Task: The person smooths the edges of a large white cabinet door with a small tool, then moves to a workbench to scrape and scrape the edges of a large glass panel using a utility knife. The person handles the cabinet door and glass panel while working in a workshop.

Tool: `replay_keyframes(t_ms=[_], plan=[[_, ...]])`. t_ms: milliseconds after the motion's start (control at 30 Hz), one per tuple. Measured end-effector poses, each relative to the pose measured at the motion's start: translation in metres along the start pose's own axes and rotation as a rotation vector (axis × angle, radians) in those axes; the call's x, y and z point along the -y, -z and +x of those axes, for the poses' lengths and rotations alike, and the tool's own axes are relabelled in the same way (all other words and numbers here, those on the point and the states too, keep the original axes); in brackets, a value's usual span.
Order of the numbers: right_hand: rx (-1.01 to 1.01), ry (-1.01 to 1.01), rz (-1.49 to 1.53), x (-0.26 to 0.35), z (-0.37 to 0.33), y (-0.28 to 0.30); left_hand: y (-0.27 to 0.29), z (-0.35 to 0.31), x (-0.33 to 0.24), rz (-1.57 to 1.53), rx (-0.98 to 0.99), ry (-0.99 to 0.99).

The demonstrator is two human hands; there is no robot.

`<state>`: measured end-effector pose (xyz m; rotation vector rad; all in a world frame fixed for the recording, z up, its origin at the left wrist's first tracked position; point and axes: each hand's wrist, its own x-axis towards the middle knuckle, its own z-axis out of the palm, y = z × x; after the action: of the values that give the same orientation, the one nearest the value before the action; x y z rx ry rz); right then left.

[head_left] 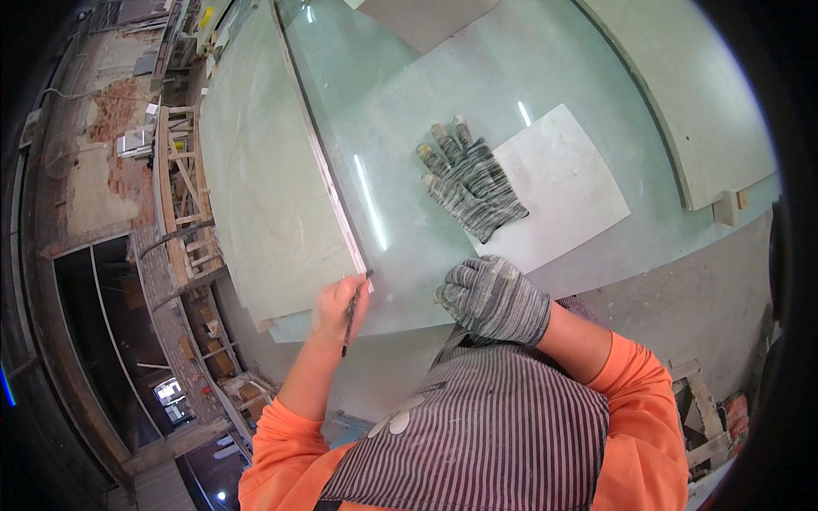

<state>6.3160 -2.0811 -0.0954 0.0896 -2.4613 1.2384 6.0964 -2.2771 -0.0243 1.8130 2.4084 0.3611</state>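
Observation:
My bare left hand (338,300) grips a thin dark pencil-like tool (350,317), its tip at the near end of a long straight edge strip (319,157) that lies along a large glass sheet (409,128). My right hand (494,298), in a grey striped knit glove, rests with curled fingers on the near edge of the glass. A second, loose grey knit glove (469,179) lies flat on the glass, partly over a white square sheet (562,183).
A pale board (256,187) lies left of the strip. Another pale panel (682,94) lies at the right. Wooden racks (183,204) and a brick wall (111,128) stand at the left. Grey concrete floor (682,298) shows at the right.

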Motion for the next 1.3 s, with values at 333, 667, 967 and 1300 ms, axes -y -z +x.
replay_keyframes(t_ms=[333,667,967,1300], plan=[[-0.003,0.013,-0.030,0.001,0.000,0.002,0.010,0.018,0.000,-0.062,-0.064,0.310],[-0.005,-0.019,0.004,0.002,0.000,0.003,0.009,0.003,0.000,0.045,-0.001,0.051],[-0.029,-0.005,-0.005,0.002,0.000,0.005,0.006,-0.002,0.000,-0.051,0.065,0.056],[-0.030,-0.003,0.011,0.001,0.000,0.003,0.003,0.017,0.007,0.012,-0.012,0.085]])
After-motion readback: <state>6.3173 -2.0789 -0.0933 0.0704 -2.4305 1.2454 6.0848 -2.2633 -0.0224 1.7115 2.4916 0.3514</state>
